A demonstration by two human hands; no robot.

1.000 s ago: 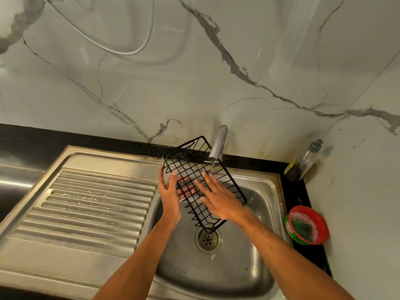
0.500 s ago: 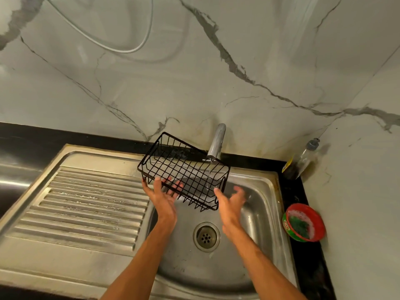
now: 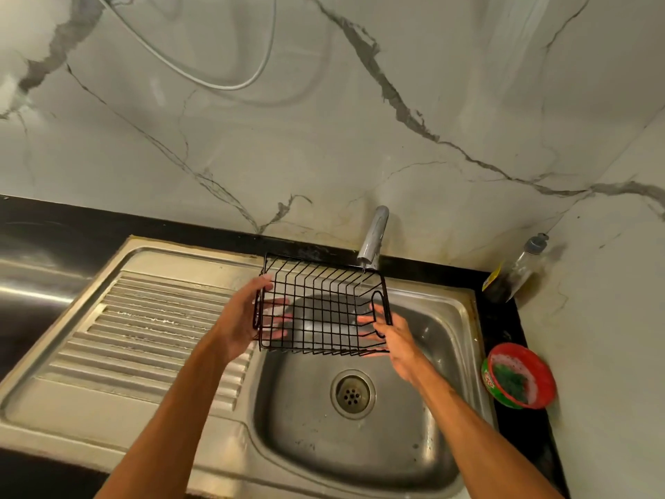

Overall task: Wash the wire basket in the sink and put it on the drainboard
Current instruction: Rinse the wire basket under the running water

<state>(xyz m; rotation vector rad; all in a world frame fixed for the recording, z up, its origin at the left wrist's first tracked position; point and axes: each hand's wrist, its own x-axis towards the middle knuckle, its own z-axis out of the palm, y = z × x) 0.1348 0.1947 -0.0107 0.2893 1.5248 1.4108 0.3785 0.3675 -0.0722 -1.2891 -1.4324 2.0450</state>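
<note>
While the wire basket (image 3: pixel 324 307) hangs in the air above the sink (image 3: pixel 360 455), at the centre of the frame, we hold it by its two short ends. Our left hand (image 3: pixel 241 318) grips the left end, thumb on the top rim and fingers curled in behind the mesh, where they show through the black wires. Our right hand (image 3: pixel 394 340) holds the right end beside the looped handle, its fingers showing through the wires on that side. The basket's far right corner sits directly under the mouth of the steel tap (image 3: pixel 374 235), and its open side faces up and toward us. It touches neither the sink floor nor the ribbed drainboard (image 3: pixel 144 318), which fills the left of the frame. Below the basket, the round drain (image 3: pixel 352 394) lies in the bowl. On the black table (image 3: pixel 54 228) along the right edge we see a red tub (image 3: pixel 521 376) with a green scrubber in it, and behind it, in the corner, a clear bottle (image 3: pixel 518 268) against the marble wall (image 3: pixel 324 138). A pale hose (image 3: pixel 216 81) loops across the upper left of that wall.
</note>
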